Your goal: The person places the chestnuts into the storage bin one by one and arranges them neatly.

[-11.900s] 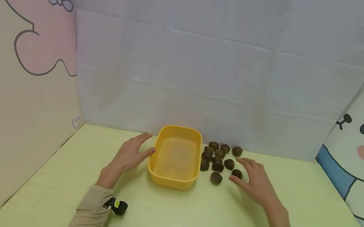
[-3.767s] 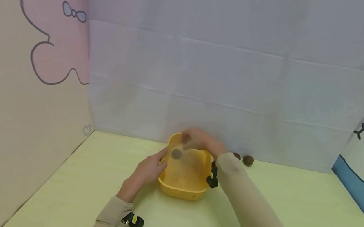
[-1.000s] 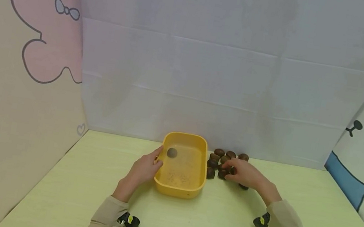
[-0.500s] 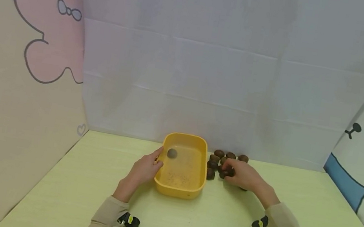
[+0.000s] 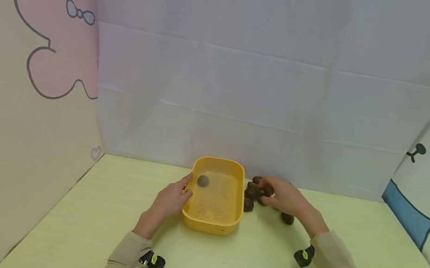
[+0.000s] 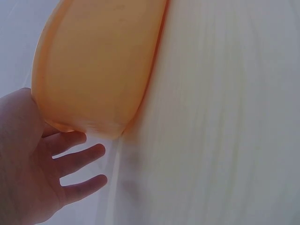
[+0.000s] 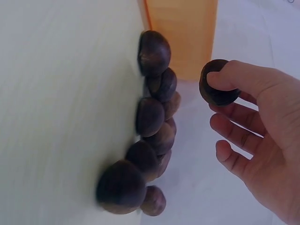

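A yellow plastic tub [image 5: 209, 228] stands on the table near the back wall. My left hand [image 5: 166, 200] holds its left rim, the thumb over the edge; in the left wrist view the other fingers spread below the tub's end. One round, greyish-brown chestnut-like thing [image 5: 203, 181] lies inside the tub, toward the far left. To the right of the tub, my right hand [image 5: 285, 196] pinches a dark chestnut [image 7: 219, 83] between thumb and fingers, raised above the others. Several loose chestnuts [image 7: 151, 117] lie on the table beneath, partly hidden by that hand in the head view.
The pale yellow-green table [image 5: 215, 265] runs back to a white cloth wall [image 5: 214, 82]. Side walls carry cartoon animals. One chestnut [image 5: 287, 218] lies nearer the front, under the right wrist. A small black camera is strapped to each wrist.
My right hand earlier reached into the tub, where a round chestnut-like thing now lies. It came back to the loose chestnuts and has just lifted one. The left hand came onto the tub's rim.
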`<state>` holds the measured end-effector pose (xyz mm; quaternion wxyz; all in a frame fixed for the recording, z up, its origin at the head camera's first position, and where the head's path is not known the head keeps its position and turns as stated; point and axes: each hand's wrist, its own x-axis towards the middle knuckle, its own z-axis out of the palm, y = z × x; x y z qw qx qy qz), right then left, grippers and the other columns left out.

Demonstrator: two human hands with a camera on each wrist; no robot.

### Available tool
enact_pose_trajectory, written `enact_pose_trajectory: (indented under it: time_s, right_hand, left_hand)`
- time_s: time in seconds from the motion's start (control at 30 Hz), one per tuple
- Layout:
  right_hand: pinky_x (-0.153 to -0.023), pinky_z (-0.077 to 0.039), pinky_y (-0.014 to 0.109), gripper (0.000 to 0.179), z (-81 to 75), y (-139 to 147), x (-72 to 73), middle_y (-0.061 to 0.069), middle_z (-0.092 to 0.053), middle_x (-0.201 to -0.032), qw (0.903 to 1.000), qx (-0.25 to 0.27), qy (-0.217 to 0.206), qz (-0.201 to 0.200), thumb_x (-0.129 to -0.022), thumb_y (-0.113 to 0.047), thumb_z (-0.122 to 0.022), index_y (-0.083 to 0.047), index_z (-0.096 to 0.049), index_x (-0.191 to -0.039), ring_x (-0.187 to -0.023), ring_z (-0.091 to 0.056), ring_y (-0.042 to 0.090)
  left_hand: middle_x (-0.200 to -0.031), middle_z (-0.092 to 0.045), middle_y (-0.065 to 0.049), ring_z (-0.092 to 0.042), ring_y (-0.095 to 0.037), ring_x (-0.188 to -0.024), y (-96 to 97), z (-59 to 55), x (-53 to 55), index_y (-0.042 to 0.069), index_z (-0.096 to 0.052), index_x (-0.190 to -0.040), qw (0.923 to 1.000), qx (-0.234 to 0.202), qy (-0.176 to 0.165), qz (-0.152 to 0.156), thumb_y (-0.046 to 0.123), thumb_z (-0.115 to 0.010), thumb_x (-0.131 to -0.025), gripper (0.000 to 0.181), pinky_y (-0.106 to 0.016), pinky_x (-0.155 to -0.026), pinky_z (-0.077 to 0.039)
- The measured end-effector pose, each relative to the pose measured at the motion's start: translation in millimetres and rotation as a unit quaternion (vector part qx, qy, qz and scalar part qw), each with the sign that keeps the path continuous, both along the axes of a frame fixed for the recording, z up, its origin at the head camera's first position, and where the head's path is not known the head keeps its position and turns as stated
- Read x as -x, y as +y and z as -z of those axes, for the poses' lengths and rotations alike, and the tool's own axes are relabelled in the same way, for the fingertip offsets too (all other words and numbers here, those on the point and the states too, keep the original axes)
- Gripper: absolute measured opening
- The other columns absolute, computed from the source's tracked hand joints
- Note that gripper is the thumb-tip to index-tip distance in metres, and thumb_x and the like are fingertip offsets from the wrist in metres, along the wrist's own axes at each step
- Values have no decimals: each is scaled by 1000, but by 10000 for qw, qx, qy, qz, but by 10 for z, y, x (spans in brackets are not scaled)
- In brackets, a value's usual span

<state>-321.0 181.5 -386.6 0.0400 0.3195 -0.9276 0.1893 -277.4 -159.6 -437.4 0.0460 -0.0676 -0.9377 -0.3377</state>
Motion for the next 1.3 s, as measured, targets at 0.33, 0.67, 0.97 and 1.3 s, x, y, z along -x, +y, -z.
enact_pose_trajectory:
  time_s: [0.33, 0.67, 0.97, 1.3]
  right_hand:
    - [-73, -50, 33, 23, -166, -194, 5, -1, -66, -92, 9991, 199, 248, -267, -82, -12, -74, -11, -65, -102, -79, -58, 13]
    - [-75, -50, 32, 22, -314, -402, -7, -2, -65, -95, 9995, 53, 133, -281, -84, -15, -74, -13, -64, -104, -82, -59, 14]
    - [-74, -49, 32, 22, -376, -565, 25, -1, -65, -97, 9989, -93, 79, -451, -85, -14, -72, -13, -64, -105, -83, -59, 17]
    - [-77, -49, 33, 19, -437, -746, 70, -3, -63, -96, 9986, -179, -2, -503, -86, -15, -71, -15, -63, -103, -87, -60, 22]
  left_hand:
    - [-130, -64, -19, -36, -13, -51, 5, -12, 0, 14, -37, -155, 10000, -16, -25, 0, 22, -48, -98, 59, -28, -49, -32]
    - [-126, -65, -18, -35, -13, -50, 1, -7, -2, 14, -38, -154, 10000, -26, 26, 0, 22, -48, -97, 59, -28, -49, -32]
    - [-129, -65, -18, -37, -14, -52, -3, 6, -4, 14, -38, -154, 10000, 4, 50, -6, 23, -48, -97, 59, -28, -50, -33]
    - [-106, -66, -12, -38, -13, -52, -1, 3, -2, 14, -39, -154, 9999, 79, 88, -18, 22, -48, -96, 59, -28, -50, -33]
